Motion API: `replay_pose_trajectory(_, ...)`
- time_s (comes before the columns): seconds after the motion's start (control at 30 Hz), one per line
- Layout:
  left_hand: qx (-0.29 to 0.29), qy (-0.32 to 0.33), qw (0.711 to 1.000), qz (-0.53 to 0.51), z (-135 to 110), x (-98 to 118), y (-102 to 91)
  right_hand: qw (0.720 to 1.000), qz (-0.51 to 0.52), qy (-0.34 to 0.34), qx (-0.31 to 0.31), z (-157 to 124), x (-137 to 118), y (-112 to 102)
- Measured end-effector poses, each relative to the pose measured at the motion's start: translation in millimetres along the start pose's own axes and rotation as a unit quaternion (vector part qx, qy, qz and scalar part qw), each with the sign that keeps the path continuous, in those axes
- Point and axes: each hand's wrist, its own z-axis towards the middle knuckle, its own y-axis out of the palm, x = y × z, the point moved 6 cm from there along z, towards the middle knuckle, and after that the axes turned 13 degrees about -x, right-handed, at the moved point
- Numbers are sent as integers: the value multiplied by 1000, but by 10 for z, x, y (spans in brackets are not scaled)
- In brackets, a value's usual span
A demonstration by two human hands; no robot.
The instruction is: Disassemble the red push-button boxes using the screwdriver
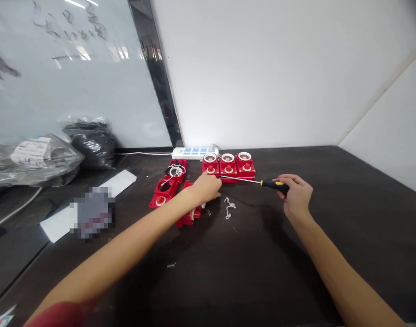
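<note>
Far left, a glass panel [102, 95] stands at the back edge of the dark surface [371, 236]. Before it lie a clear plastic bag [33, 159] with a white label and a black plastic bag [92, 143]. Nearer sits a white paper sheet [121, 181], partly under a blurred object [93, 211] too obscured to name.

Next, a loose group of red plastic housings [166, 193], some with white rings, one carrying a tangle of white cord [176, 171]. The left hand [205, 188], red sleeve [54, 315] at the arm's near end, sits curled over the group's front housing [189, 219]; its grip is closed or nearly so, but whether it holds anything I cannot tell.

Just right of it, a white curl of debris [229, 207] lies on the surface. Behind stands a row of three red button housings [228, 166], each with a white ring and red button, a white power strip [194, 153] just behind them.

The right hand [294, 195] has a narrow grip around a yellow-and-black screwdriver [274, 185], its shaft reaching left, across the row's front, to just beside the left hand.
</note>
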Motion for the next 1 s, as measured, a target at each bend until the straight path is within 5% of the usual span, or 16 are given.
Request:
replay_pose_trajectory(0.13,113,-98,986,-73,-490,-224,-174,1000,12,14,-11,-22,-28,38)
replay_pose_trajectory(0.23,191,-124,960,-161,-856,-350,-55,999,18,32,-30,-56,-24,95)
replay_pose_trajectory(0.4,133,-122,949,-259,-1039,-405,434,996,14,43,-78,-117,37,217)
replay_pose_trajectory(0.5,119,-106,937,-311,-1058,-415,572,993,6,58,-100,-134,106,250)
replay_pose_trajectory(0.73,112,-68,946,-298,-1118,-451,585,989,-12,68,-128,-146,141,270)
replay_pose_trajectory(1.0,131,-97,934,-317,-1134,-418,535,987,-28,68,-144,-170,120,306)
